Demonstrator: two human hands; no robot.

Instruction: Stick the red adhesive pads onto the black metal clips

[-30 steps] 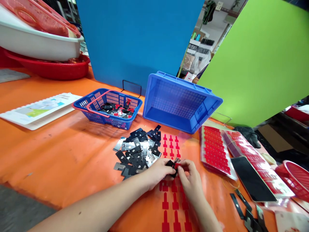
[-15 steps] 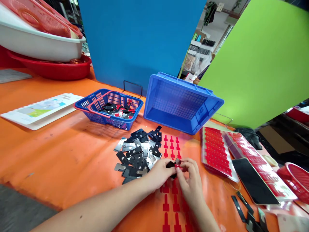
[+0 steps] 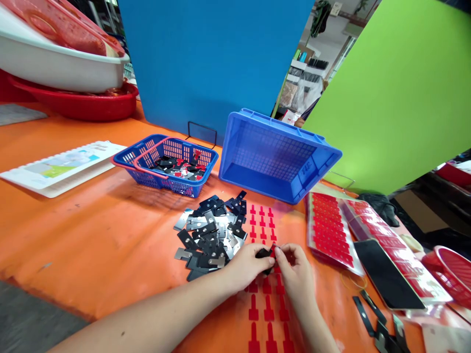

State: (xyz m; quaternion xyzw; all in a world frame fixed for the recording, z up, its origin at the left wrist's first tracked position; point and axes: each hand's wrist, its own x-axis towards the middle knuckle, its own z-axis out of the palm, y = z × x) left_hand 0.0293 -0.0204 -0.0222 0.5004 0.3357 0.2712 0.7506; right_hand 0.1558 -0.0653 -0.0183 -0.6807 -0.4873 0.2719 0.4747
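Note:
My left hand (image 3: 245,267) is closed round one or more small black metal plates (image 3: 263,254); how many I cannot tell. Against the plate's end, the thumb and finger of my right hand (image 3: 297,274) pinch a red T-shaped sticker (image 3: 273,250). Part of that sticker is hidden by the fingers. Beneath both hands runs a sheet with rows of similar red stickers (image 3: 269,309), lying on the orange tabletop. Just left of the hands is a loose pile of black and silver metal plates (image 3: 209,230).
Behind the pile stands a blue basket (image 3: 165,184) holding plates with red on them. A blue crate (image 3: 275,189) lies tipped on its side. To the right are red sticker sheets (image 3: 329,228), a phone (image 3: 388,274) and several metal strips (image 3: 363,316). A spiral-bound calendar (image 3: 62,166) lies left.
My right hand has shifted slightly right and its fingers press closer on the red sticker at the plate's end. My left hand keeps its hold nearly in place.

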